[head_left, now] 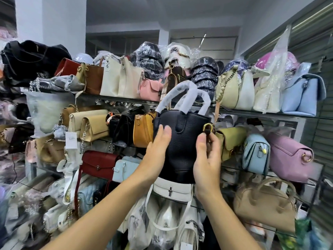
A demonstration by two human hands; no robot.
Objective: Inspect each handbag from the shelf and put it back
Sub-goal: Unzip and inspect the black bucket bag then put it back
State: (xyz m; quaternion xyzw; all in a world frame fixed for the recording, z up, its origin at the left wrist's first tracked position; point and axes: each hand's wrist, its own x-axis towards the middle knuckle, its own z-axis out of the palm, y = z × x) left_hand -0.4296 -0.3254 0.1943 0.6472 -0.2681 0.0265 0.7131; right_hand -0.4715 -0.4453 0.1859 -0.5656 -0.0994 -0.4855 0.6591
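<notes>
A black pebbled-leather bucket handbag [180, 139] with two handles wrapped in white foam is held up in front of the glass shelves [252, 112]. My left hand [158, 152] lies flat against its left side, fingers straight. My right hand [207, 159] holds the bag's right side, thumb and fingers pinching a dark strap tab with a gold ring [208, 128]. The bag's bottom sits just above a white handbag with a cross clasp [173, 190].
The shelves are packed with handbags: cream totes and a pink bag on top, a mustard bag [144, 130] and olive bag [230, 141] either side of the black one, light-blue [255, 154] and lilac bags [288, 157] to the right, a tan bag [264, 201] lower right.
</notes>
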